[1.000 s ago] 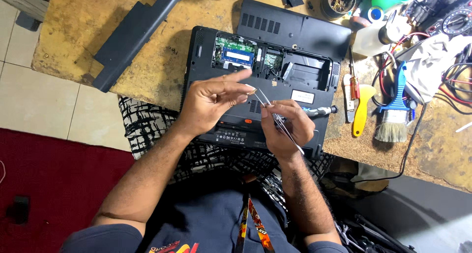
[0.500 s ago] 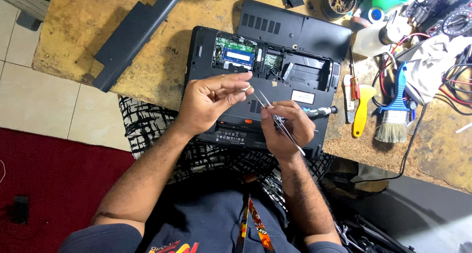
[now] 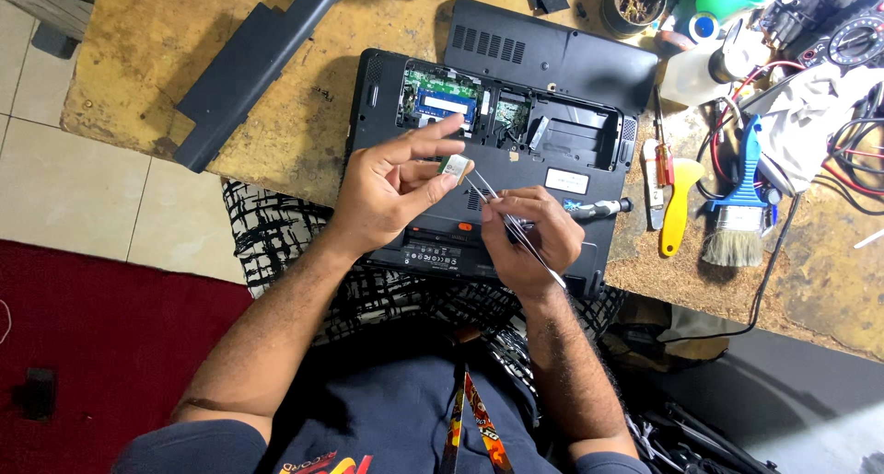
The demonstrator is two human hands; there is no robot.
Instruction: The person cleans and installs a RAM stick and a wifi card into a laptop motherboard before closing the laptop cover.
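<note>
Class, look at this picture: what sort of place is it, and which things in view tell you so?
Probably an electronics repair bench. An opened laptop lies underside up on a worn wooden worktable, its black cover panel off, with a paintbrush, a screwdriver and tangled cables alongside.

Electronics repair workshop. Worn wooden bench [image 3: 276, 133] carrying an opened laptop [image 3: 516, 161], paint brush [image 3: 737, 207], screwdriver [image 3: 659, 143], tangled wires [image 3: 847, 152]. Tiled floor [image 3: 83, 198] beneath.
</note>
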